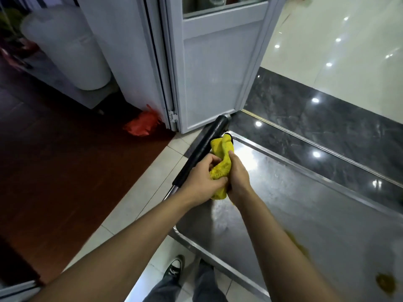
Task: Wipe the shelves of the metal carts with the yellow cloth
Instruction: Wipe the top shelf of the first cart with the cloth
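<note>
The yellow cloth (220, 164) is bunched between both hands above the near-left end of the metal cart's top shelf (305, 214). My left hand (199, 182) grips its lower part from the left. My right hand (237, 173) grips it from the right, thumb up on the cloth. The cloth's upper end sticks up beside the cart's black padded handle (201, 153). The steel shelf is shiny, with brownish smears (386, 284) near its right part.
A white folding door (209, 73) stands just beyond the cart's handle. A red bag (142, 125) lies on the floor by its hinge. Dark red flooring lies left, a dark marble strip (327, 127) and glossy pale tiles right. My feet (174, 269) stand below the cart's edge.
</note>
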Demonstrator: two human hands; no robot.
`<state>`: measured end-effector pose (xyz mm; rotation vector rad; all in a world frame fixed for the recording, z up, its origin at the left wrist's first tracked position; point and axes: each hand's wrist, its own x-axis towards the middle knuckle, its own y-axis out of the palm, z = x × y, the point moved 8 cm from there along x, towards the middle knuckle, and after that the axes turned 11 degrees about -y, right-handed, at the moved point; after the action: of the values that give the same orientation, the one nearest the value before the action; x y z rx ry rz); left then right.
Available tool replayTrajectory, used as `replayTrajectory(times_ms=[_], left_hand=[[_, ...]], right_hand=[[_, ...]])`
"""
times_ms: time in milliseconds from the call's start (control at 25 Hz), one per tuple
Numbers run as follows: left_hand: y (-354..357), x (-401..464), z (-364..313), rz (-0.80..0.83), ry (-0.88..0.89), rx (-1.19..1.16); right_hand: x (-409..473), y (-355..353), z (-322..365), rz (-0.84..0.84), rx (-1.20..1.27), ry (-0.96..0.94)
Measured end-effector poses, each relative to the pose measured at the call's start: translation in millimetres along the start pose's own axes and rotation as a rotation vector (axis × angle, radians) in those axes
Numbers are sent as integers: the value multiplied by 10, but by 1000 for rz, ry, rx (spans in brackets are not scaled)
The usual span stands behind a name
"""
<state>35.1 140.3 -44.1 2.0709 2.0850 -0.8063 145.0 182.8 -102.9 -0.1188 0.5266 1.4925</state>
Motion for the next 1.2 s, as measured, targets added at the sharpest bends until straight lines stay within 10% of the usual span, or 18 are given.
replayTrajectory(times_ms=[280, 480, 840, 1200], left_hand=[[177, -349, 381, 69, 96, 264], [276, -508, 1315, 27, 122, 942], [344, -513, 2129, -14, 6, 896], [321, -460, 2177, -79, 59, 834]], right_hand=[[-443, -806, 224, -321, -380, -315], [-919, -1045, 250, -398, -767, -518], [-1274, -576, -1269, 65, -1638, -464], [-522, -476, -1348, 276, -1612, -728]])
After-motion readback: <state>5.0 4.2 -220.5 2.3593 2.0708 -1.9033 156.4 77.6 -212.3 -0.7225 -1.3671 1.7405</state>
